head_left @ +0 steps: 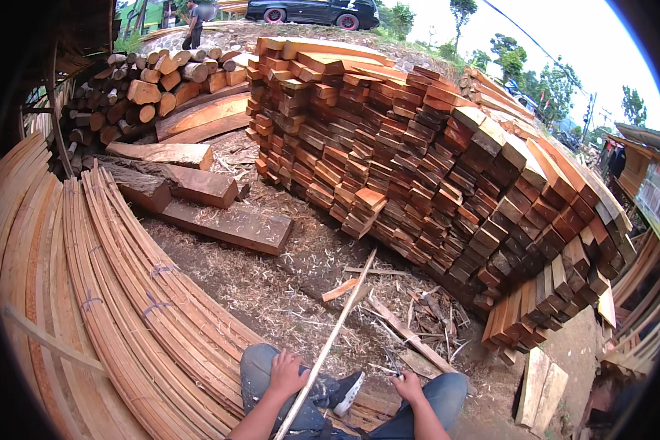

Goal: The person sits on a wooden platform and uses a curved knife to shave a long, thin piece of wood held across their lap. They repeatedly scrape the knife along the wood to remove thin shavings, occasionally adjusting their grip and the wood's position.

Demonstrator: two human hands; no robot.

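Observation:
My left hand lies over my left knee with its fingers stretched out and apart. Along its thumb side runs a long, pale, thin wooden strip, slanting from my lap to the foot of the timber stack; the hand is not wrapped round it. Near my right knee, my right hand is closed. A small, thin piece pokes out by its thumb, too small to tell its kind. Between my legs shows one dark shoe with a white sole.
A high stack of sawn timber stands ahead and right. Long bundled wooden strips spread along my left. Thick beams and a log pile lie beyond. Scrap wood litters the ground. A person and a dark vehicle are far back.

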